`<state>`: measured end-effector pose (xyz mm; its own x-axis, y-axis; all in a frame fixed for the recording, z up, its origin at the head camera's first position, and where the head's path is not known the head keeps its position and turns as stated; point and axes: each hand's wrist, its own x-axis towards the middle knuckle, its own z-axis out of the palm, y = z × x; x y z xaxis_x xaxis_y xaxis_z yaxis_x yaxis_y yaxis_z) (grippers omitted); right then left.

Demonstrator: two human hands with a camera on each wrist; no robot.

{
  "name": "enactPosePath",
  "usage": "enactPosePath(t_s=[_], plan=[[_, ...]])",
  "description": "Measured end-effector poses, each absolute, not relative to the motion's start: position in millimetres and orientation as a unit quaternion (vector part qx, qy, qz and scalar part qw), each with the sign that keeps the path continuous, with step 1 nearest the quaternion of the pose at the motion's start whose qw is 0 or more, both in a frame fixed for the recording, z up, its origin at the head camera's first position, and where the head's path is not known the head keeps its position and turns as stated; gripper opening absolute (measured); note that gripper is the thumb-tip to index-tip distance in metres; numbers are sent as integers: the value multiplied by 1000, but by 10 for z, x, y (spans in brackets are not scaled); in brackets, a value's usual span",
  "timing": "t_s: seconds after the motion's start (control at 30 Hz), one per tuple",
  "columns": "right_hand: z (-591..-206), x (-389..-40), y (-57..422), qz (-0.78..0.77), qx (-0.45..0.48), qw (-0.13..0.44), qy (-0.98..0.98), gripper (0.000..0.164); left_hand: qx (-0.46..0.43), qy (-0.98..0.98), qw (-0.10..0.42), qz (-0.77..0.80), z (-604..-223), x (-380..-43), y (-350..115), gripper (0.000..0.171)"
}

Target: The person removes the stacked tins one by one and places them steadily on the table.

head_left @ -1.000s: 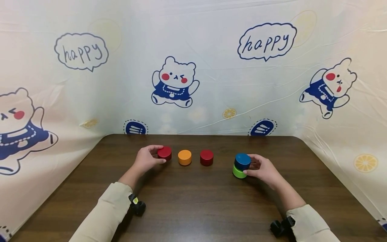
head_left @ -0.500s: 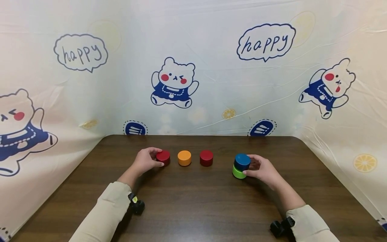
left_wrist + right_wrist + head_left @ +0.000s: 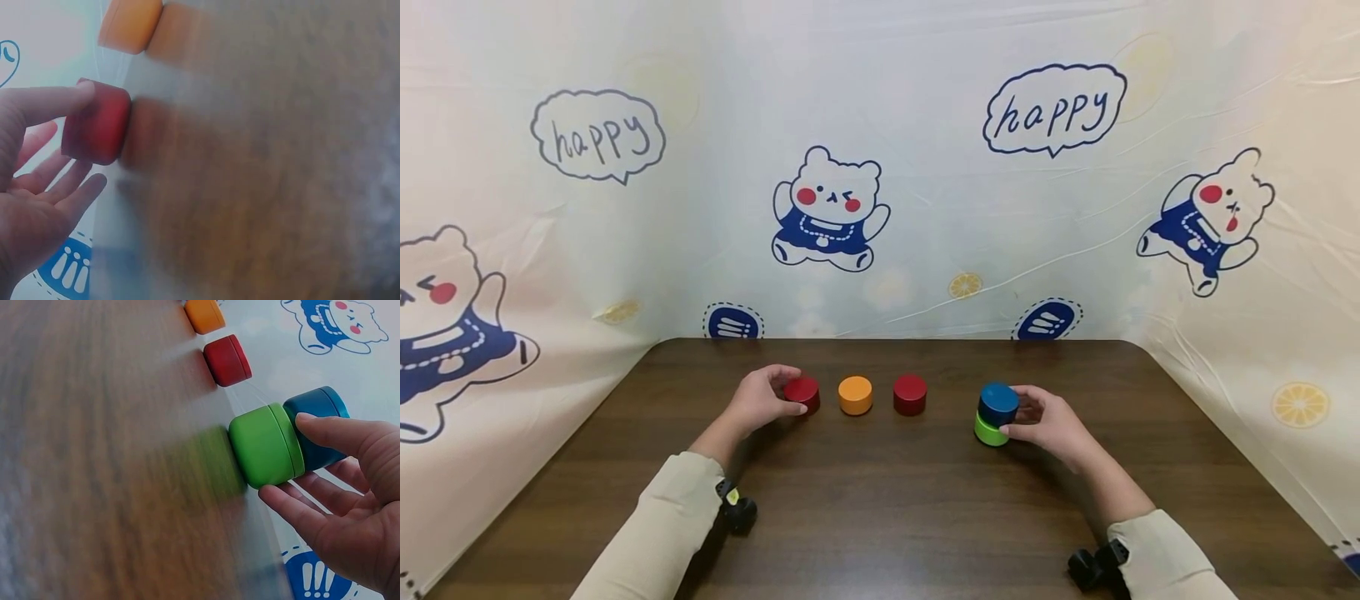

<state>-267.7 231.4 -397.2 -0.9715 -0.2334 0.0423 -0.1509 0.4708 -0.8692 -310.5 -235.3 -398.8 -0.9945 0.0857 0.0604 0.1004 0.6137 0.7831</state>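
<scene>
My left hand [image 3: 760, 402] holds a small red round box [image 3: 802, 397] at the left end of a row, thumb on its near side and fingers behind. In the left wrist view this red box [image 3: 99, 122] stands on the table. At the right, a blue round box [image 3: 998, 405] sits on a light green round box [image 3: 991, 431]. My right hand [image 3: 1051, 427] grips the blue one from its right side. In the right wrist view the thumb presses the blue box [image 3: 319, 425], and a lower finger reaches the edge of the green box [image 3: 265, 447].
Between the hands stand an orange round box [image 3: 855, 396] and a second red round box [image 3: 910, 395], apart from each other. The brown wooden table [image 3: 880, 500] ends at a back edge, with a printed cloth [image 3: 917, 167] behind it.
My left hand has brought its red box slightly left and down onto the table, widening the gap to the orange box. The right hand and its stack stay put; the view tilts slightly.
</scene>
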Motion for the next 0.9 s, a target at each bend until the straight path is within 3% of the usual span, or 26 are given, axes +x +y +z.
enactPosePath(t_s=[0.9], plan=[[-4015,-2672,2305,-489,-105,38,865,63,-96,-890,52,-443,-3680,-3063,-2101,62]])
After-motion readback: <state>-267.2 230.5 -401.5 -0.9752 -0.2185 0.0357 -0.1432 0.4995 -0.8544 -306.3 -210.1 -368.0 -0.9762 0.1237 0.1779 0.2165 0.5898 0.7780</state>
